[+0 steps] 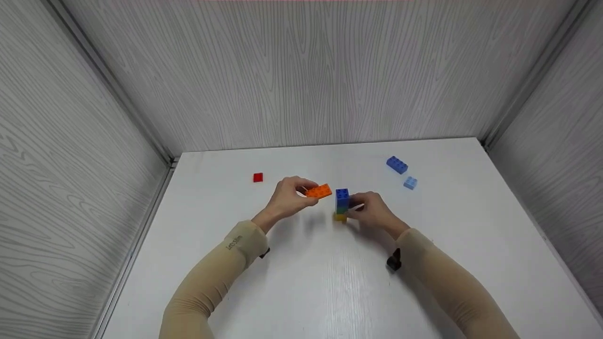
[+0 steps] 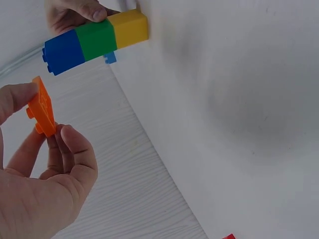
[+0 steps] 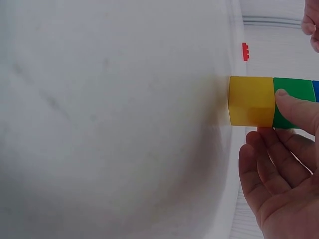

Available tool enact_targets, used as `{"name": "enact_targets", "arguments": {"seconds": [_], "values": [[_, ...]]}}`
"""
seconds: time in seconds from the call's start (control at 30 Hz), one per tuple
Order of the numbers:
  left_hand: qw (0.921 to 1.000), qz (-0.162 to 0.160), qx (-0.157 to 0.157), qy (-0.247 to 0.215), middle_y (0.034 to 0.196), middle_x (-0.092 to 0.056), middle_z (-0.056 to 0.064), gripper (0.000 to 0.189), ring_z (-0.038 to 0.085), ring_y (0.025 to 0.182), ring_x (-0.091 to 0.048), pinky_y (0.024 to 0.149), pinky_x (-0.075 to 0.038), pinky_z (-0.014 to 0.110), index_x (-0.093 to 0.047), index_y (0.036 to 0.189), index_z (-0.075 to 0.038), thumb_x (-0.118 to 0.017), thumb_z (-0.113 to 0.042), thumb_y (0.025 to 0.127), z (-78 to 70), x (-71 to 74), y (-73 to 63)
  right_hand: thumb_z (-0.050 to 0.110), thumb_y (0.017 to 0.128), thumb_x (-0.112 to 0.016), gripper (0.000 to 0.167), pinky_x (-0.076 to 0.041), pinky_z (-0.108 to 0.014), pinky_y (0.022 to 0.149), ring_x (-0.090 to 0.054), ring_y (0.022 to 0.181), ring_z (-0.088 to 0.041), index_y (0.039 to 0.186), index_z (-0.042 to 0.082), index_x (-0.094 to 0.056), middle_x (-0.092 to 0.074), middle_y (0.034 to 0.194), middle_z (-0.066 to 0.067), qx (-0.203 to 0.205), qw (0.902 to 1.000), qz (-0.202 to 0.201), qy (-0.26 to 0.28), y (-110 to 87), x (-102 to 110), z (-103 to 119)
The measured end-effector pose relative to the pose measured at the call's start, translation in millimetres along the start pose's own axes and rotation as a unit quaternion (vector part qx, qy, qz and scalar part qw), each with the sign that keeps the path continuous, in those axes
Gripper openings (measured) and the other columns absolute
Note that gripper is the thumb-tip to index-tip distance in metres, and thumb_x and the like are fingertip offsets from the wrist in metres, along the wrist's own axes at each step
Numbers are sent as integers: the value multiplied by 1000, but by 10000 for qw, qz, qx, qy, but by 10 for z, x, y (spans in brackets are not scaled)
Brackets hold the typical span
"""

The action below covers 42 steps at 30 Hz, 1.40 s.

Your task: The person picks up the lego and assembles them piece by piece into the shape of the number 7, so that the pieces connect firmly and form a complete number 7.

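Pale wood-grain panels (image 1: 306,70) are enclosing a white desk (image 1: 306,292) at the back, left and right. Above the desk, the fingers of the left hand (image 1: 288,197) are pinching an orange brick (image 1: 319,191) between thumb and fingertips. The fingers of the right hand (image 1: 375,212) are gripping a tower (image 1: 342,202), the thumb resting on its green block (image 2: 96,39). The tower is standing upright on the desk between the two sets of fingers, a yellow block (image 3: 250,102) forming its base and a blue block (image 2: 65,52) topping it. The orange brick is hovering just left of the blue block without touching it. Farther out, a small red piece (image 1: 258,177) is lying to the left of the left fingers. Beyond the right fingers and to their right, a blue brick (image 1: 397,165) and a light blue brick (image 1: 410,182) are lying near each other.
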<state>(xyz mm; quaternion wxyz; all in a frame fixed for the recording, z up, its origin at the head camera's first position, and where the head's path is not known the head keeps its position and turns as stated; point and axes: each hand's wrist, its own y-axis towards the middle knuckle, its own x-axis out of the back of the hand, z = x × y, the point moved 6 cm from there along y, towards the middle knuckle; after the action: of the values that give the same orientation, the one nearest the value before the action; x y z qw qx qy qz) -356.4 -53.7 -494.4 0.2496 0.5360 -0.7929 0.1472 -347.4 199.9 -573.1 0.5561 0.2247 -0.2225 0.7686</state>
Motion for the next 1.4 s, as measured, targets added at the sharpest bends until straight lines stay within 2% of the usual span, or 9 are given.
{"name": "enact_targets", "arguments": {"seconds": [0.27, 0.37, 0.5, 0.67, 0.87, 0.97, 1.23, 1.3, 1.4], "values": [[9995, 220, -192, 83, 125, -78, 8, 38, 29, 116, -69, 100, -59, 40, -84, 131, -13, -86, -21, 94, -116, -110, 52, 28, 94, -92, 55, -59, -56, 119, -70, 133, -32, 145, 15, -76, -78, 141, -8, -36, 10000, -43, 61, -12, 81, 76], [9992, 298, -209, 139, 124, -78, 7, 37, 28, 115, -68, 98, -58, 39, -84, 130, -14, -86, -21, 94, -143, -159, 79, 30, 93, -92, 60, -58, -57, 120, -71, 135, -35, 148, 17, -74, -78, 144, -6, 262, 9995, -134, 145, -20, 146, 168], [9988, 372, -260, 177, 125, -78, 7, 36, 26, 115, -68, 99, -60, 40, -85, 129, -15, -86, -21, 94, -176, -205, 121, 24, 95, -91, 60, -58, -60, 120, -72, 134, -40, 150, 11, -72, -77, 148, -12, 844, 9955, -255, 343, -39, 227, 328], [9986, 418, -310, 133, 125, -77, 7, 36, 26, 115, -68, 100, -61, 40, -85, 130, -13, -85, -18, 94, -206, -249, 180, 17, 98, -89, 53, -59, -60, 118, -74, 133, -38, 148, 9, -74, -77, 147, -14, 1348, 9876, -387, 700, -70, 283, 487], [9974, 443, -510, 235, 124, -78, 9, 36, 27, 112, -68, 97, -61, 38, -84, 130, -11, -83, -17, 94, -235, -306, 232, 9, 101, -84, 41, -63, -59, 112, -76, 127, -38, 141, 5, -77, -79, 140, -18, 1737, 9797, -576, 814, -97, 305, 540], [9969, 435, -582, 296, 124, -78, 10, 35, 27, 111, -68, 95, -61, 38, -84, 129, -10, -82, -16, 95, -241, -332, 247, 6, 102, -81, 37, -64, -55, 111, -76, 126, -38, 139, 4, -78, -79, 138, -19, 1798, 9784, -615, 815, -107, 314, 538], [9957, 534, -631, 419, 126, -76, 10, 34, 28, 116, -66, 103, -58, 43, -83, 132, -11, -81, -18, 99, -262, -367, 247, 2, 103, -79, 36, -67, -30, 103, -79, 124, -35, 138, 6, -80, -81, 135, -14, 1634, 9814, -663, 753, -115, 317, 492], [9952, 535, -661, 478, 126, -76, 11, 34, 28, 116, -66, 104, -58, 43, -83, 132, -11, -81, -18, 100, -264, -371, 248, 3, 103, -79, 36, -67, -29, 101, -79, 123, -35, 138, 6, -79, -81, 134, -14, 1660, 9813, -688, 692, -120, 310, 491], [9948, 529, -672, 553, 124, -75, 10, 33, 28, 115, -66, 103, -57, 43, -84, 132, -11, -81, -18, 100, -256, -378, 247, 2, 103, -79, 35, -68, -35, 103, -80, 122, -36, 138, 5, -79, -82, 133, -14, 1728, 9802, -748, 616, -127, 297, 494]]}}
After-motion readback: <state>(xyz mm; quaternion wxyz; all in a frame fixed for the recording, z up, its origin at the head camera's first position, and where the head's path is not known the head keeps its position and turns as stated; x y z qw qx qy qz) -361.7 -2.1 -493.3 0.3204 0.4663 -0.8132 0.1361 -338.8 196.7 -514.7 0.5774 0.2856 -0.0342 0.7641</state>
